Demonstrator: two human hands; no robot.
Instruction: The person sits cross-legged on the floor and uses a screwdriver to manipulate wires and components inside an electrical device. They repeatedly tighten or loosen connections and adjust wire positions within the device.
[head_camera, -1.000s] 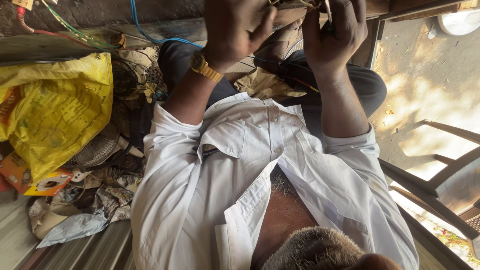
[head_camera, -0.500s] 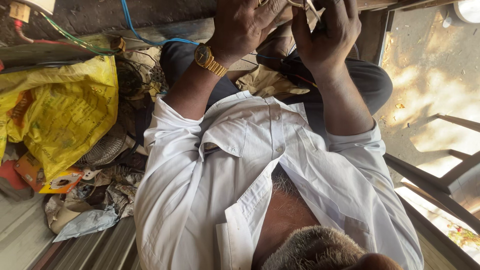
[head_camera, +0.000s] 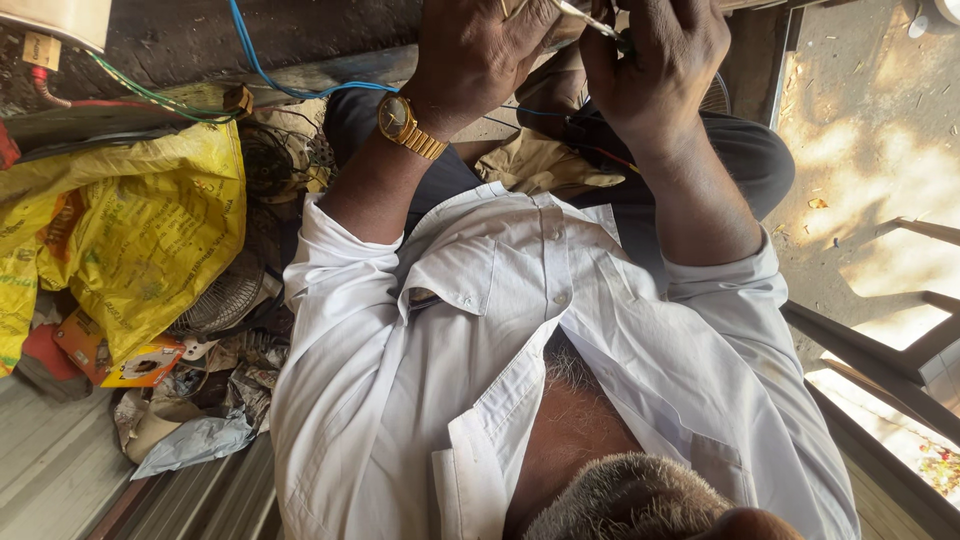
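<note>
My left hand (head_camera: 480, 55), with a gold wristwatch (head_camera: 405, 125) on it, is raised at the top of the view. Its fingers are closed around a small part that the top edge mostly cuts off. My right hand (head_camera: 655, 60) is right beside it and pinches a thin metal tool (head_camera: 590, 20) whose tip points toward the left hand. Thin dark wires (head_camera: 560, 115) hang from between the hands over my lap. My white shirt (head_camera: 520, 330) fills the middle of the view.
A yellow plastic bag (head_camera: 130, 230) lies at left, with a blue wire (head_camera: 270, 75) and green wires (head_camera: 140, 95) above it. Below the bag are a small fan grille (head_camera: 225, 300), an orange packet (head_camera: 120, 360) and crumpled paper (head_camera: 190, 440). A wooden frame (head_camera: 880, 340) stands on sunlit ground at right.
Both hands have drawn closer together and sit higher against the top edge. The thin tool now shows in the right hand's fingers.
</note>
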